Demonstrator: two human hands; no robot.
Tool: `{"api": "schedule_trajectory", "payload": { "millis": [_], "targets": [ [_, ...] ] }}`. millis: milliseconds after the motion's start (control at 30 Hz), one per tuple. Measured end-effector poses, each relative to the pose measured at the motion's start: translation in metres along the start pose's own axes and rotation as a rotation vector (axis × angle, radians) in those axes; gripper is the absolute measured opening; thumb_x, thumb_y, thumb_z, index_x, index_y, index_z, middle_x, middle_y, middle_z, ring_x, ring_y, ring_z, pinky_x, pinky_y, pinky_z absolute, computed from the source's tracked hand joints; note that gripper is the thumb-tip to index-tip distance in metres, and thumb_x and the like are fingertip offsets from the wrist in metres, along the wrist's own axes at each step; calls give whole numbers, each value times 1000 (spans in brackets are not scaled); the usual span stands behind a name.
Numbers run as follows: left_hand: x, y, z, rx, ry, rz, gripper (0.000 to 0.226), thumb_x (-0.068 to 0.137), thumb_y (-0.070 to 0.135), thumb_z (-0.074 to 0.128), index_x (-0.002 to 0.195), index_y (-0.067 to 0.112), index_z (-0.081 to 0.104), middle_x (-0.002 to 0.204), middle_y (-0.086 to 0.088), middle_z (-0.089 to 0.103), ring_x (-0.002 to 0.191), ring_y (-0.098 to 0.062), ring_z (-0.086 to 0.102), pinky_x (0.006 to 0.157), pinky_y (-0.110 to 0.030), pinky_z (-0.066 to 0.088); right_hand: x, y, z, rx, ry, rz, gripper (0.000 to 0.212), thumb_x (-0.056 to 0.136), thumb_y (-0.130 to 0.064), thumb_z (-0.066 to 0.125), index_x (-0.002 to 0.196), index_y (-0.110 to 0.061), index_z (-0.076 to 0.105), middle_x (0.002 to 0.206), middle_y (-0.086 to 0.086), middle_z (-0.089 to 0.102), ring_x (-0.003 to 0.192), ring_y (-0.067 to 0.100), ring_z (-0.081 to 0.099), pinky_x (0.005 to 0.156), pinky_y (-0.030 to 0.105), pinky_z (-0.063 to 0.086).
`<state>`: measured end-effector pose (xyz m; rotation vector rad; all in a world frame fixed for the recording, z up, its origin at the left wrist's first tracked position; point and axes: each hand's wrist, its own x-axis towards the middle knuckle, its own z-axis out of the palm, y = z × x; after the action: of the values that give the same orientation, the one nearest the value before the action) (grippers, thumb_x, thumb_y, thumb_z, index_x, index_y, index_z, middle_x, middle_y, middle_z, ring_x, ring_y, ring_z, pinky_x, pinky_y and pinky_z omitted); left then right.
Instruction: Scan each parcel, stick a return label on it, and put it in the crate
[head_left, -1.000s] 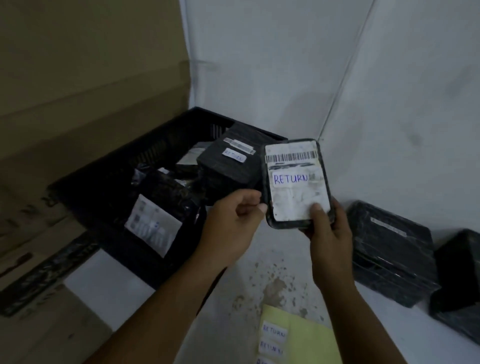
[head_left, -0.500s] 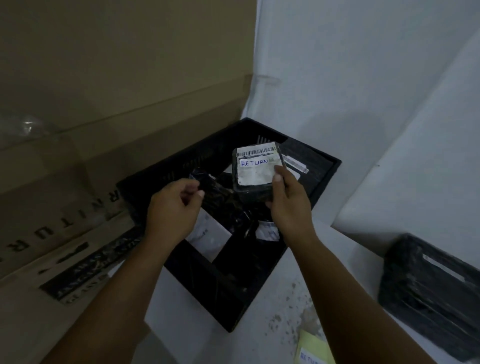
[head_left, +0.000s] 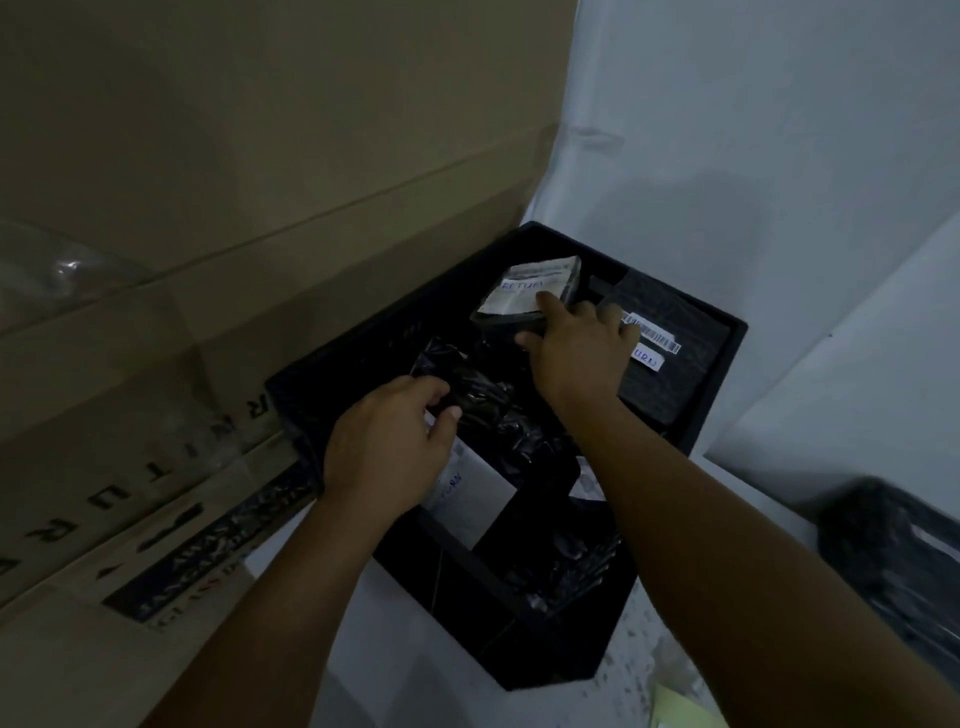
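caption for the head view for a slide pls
Right hand lowers a RETURN-labelled parcel into the black crate; left hand reaches among parcels already inside.

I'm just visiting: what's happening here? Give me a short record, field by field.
setting: dim corner, white wall, cardboard on the left
crate: black, holding several dark wrapped parcels
right hand: holds a small parcel with a RETURN label, low inside the crate at its far side
left hand: on a shiny black bag in the crate
boxy parcel: in the crate's right end, barcode and return label facing up
outside the crate: one dark parcel on the right
stage: labelled parcel going in
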<state>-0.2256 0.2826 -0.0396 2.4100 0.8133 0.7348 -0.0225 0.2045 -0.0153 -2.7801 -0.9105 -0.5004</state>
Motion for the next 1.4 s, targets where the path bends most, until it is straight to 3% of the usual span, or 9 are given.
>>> {"api": "schedule_trajectory", "payload": {
  "millis": [167,300,367,533,667,800,1000,1233,1400],
  "targets": [
    [-1,-2,0,15,-38,-3,30,93,45,59,118,30,66,111,11,68,97,-13,64,76,-32,54,24,-9,26,-221,-68,-116,35,92,-49,55,113,-25,69,129,11,56,122,34,41,102,52,26],
    [-1,-4,0,12,-24,1,28,92,44,61,115,29,69,108,13,69,94,-11,65,73,-29,52,28,-11,41,-304,-135,-281,19,92,-29,53,93,-18,68,92,5,66,95,29,58,104,50,29],
    [0,-5,0,10,-18,0,26,92,44,62,113,30,69,107,16,69,94,-9,65,73,-29,53,32,-16,44,-352,-167,-296,19,92,-23,49,89,-16,66,88,5,64,88,28,60,105,51,31],
    [5,-9,1,47,-26,-9,28,91,48,59,114,33,68,110,17,68,96,-7,64,72,-28,52,41,-21,45,-349,-220,-295,18,90,-31,52,90,-19,66,91,3,65,90,26,59,105,53,29],
    [6,-10,2,64,-31,-4,29,90,49,59,114,33,67,109,17,68,95,-8,64,71,-25,48,35,-12,41,-208,-98,-271,32,93,-39,47,103,-16,67,103,6,68,103,31,60,108,56,24],
    [7,-10,0,87,-43,-2,30,89,44,63,115,29,69,110,12,69,97,-12,65,71,-26,49,15,0,23,-9,128,-241,36,95,-39,44,91,-16,72,95,5,72,98,30,61,103,49,33],
    [-10,47,11,-70,-60,88,30,86,38,70,114,27,69,107,13,68,92,-10,64,77,-31,54,-43,48,-16,228,353,-45,26,92,-36,56,74,-21,68,78,-3,69,79,22,61,82,37,38],
    [-65,148,52,-284,-148,328,26,87,34,69,110,21,72,97,12,69,81,-5,63,68,-28,56,-159,165,-31,400,402,318,12,92,-25,67,87,-19,75,85,-2,74,75,20,67,75,42,52],
    [-106,200,115,-347,-354,378,31,87,44,61,110,26,70,98,18,66,79,0,59,66,-24,53,-235,260,-21,321,272,597,12,91,-21,67,85,-15,75,86,6,74,77,29,68,70,43,54]
  ]
}}
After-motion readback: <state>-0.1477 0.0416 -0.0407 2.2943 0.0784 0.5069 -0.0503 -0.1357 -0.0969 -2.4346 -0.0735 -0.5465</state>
